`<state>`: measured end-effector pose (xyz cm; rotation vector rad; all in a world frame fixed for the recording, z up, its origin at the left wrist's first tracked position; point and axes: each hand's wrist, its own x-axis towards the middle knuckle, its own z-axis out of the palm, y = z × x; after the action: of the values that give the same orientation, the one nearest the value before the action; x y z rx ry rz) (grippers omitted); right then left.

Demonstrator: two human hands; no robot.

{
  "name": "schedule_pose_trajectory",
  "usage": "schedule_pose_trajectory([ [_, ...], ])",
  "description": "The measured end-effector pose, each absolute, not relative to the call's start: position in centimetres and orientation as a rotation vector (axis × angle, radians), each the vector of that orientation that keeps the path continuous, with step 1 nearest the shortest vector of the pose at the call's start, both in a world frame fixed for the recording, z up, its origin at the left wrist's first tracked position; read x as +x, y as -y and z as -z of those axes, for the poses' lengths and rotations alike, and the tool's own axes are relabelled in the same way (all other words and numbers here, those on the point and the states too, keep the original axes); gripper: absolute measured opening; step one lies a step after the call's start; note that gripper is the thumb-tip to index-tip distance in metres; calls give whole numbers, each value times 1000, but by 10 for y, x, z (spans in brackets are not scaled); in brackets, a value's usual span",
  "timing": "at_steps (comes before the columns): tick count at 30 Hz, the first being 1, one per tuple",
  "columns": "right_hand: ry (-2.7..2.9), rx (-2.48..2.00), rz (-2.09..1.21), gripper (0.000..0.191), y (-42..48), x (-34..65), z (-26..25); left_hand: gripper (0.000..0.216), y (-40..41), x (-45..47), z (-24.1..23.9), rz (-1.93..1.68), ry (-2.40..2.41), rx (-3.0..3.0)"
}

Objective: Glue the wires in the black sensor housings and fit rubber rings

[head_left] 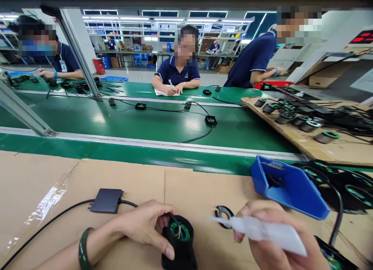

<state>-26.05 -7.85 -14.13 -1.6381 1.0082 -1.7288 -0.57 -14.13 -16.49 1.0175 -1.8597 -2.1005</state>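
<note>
My left hand (148,227), a green bangle on its wrist, is wrapped round a black cylindrical housing (179,246). Inside the housing's open top sit a green ring-shaped circuit board and thin coloured wires. A black cable runs from behind the hand to a flat black box (106,200) on the cardboard. My right hand (274,235) grips a translucent white squeeze bottle (265,233), its thin nozzle pointing left, above and to the right of the housing. Partly behind the nozzle lies a black slotted ring (224,215), apart from the housing.
A blue bin (288,188) stands at the right with dark parts inside. Beyond the cardboard mat (131,180) runs a green conveyor (151,126) carrying cabled parts. A board (300,135) at right holds several cylinders. Several people are across the line; metal posts rise at left.
</note>
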Motion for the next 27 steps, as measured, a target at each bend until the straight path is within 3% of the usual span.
schedule_pose_trajectory([
  [6, -800, -1054, 1769, 14, 105, -256, 143, 68, 138, -12, 150, 2067, 1849, 1097],
  [10, -788, -816, 1782, 28, 118, -251, 137, 70, 142, -19, 134, 1987, 1875, 1085],
  [17, -867, -912, 1844, 52, 138, -254, 117, 72, 189, -27, 180, 1757, 1991, 916],
  [22, -930, -976, 1861, 42, 139, -256, 115, 75, 190, -42, 225, 1848, 1764, 859],
  [27, -860, -785, 1875, 41, 144, -243, 117, 77, 181, -41, 220, 1820, 1886, 923],
])
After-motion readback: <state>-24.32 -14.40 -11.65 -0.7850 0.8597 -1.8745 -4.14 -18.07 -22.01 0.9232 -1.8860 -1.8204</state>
